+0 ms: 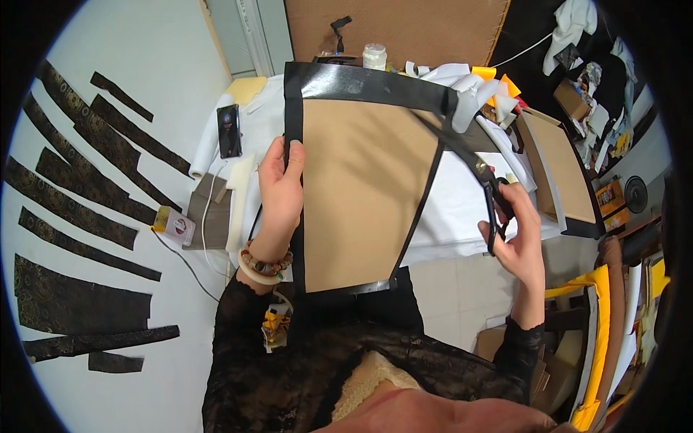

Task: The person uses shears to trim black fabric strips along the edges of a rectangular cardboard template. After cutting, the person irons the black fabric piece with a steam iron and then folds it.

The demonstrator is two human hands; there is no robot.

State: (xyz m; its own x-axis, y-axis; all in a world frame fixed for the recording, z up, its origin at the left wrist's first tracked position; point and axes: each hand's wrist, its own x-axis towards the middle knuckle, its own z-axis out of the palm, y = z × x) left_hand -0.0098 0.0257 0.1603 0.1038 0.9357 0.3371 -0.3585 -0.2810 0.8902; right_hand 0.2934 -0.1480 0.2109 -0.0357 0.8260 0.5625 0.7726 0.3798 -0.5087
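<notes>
My left hand (281,177) grips the left edge of a tan board (361,187), its thumb lying on the front face. Glossy black material (354,85) borders the board, widest along the far edge. The board is held up above the table. In my right hand (521,238) is a pair of black-handled scissors (473,162), fingers and thumb through the loops. The blades point to the far left and lie over the board's far right corner. Whether they are cutting into the black border there I cannot tell.
A white-covered table (462,216) carries a phone (229,130), a white-lidded jar (375,56) and paper scraps. Another black-edged board (559,162) leans at the right. Dark patterned fabric strips (108,187) lie on the white surface at the left. Yellow-edged sheets (595,339) stand at the lower right.
</notes>
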